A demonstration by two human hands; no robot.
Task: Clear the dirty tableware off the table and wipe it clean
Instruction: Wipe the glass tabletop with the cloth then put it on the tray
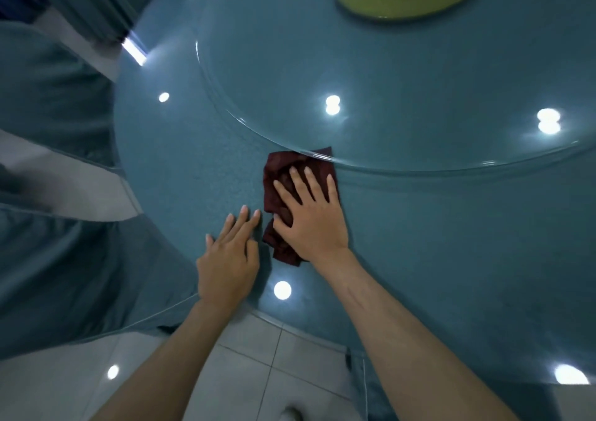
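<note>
Teal round table (451, 259) filled view; right hand (309, 217) pressed dark red cloth (283, 175) flat under spread fingers, its far end touching glass turntable (419, 98) rim; left hand (227, 259) rested flat just beside

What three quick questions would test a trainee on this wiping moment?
1. True or false: the right hand presses the dark red cloth flat on the table.
2. The left hand is: A) holding a plate; B) resting flat on the table; C) gripping the cloth.
3. Fill in: the cloth's far corner reaches the rim of the ___ turntable.
Key: 1 true; 2 B; 3 glass.
</note>
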